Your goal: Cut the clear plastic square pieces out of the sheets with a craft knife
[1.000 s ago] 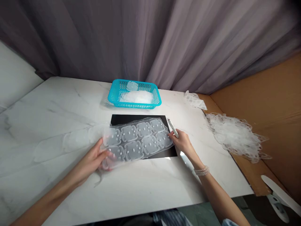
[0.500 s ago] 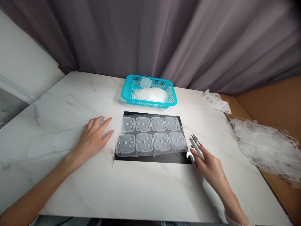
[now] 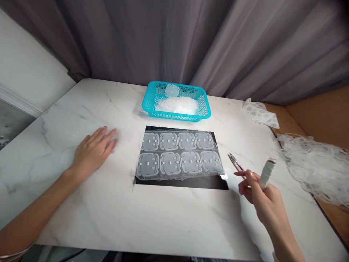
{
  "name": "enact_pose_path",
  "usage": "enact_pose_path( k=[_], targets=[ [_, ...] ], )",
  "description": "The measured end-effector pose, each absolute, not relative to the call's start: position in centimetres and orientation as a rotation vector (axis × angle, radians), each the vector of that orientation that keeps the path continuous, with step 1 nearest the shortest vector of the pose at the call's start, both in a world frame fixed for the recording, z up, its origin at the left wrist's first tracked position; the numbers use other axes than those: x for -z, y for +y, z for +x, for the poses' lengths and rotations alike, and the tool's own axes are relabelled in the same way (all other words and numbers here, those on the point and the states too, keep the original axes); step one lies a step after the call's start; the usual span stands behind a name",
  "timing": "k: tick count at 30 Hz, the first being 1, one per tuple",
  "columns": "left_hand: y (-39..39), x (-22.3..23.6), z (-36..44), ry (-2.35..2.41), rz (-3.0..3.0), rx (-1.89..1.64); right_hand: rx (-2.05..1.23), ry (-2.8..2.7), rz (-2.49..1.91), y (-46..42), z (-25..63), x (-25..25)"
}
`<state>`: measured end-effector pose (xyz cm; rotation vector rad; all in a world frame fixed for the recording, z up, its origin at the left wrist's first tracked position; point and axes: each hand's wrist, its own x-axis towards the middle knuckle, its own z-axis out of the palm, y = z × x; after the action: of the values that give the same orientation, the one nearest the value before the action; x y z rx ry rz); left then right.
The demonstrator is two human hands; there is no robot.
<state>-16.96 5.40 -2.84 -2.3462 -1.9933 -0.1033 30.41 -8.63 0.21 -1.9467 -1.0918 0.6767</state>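
On my feed, the left hand [image 3: 94, 153] rests open on the marble tabletop [image 3: 163, 222] beside a clear moulded sheet [image 3: 177, 154] on a black mat [image 3: 181, 183], the right hand [image 3: 261, 193] gripping a white tube [image 3: 266, 174] just beside small snips [image 3: 235, 162].

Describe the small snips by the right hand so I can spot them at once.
On the white marble table, find the black sheet under the moulded clear plastic panels. Just off its right edge, near the right hand, lie small snips. Their pointed metal blades aim away from the hand, and their slim pinkish handles set them apart from the white cylinder held in that hand.
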Motion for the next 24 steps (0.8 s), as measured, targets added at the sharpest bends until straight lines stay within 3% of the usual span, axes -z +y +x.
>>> enact_pose_path(
  k=[5, 11, 18, 24],
  targets=[
    [7.0, 0.8, -16.9, -2.043, -2.238, 0.127, -0.975, -0.782, -1.612, -6.2, 30.3, -0.6],
    [7.2, -1.6, -8.6, -1.903, -2.395, 0.315, -0.975, -0.777, -1.443, -1.9, 28.6, -2.7],
    [-3.2, -1.6, 2.9, -0.948, -2.991, 0.181, -0.593, -0.756, -1.373, 1.1, 28.4, -1.9],
    [-6.8, -0.8, 4.5, -0.763, -2.962, 0.169, -0.401, -0.664, -1.357, 1.2, 30.5, -0.2]
  ],
)
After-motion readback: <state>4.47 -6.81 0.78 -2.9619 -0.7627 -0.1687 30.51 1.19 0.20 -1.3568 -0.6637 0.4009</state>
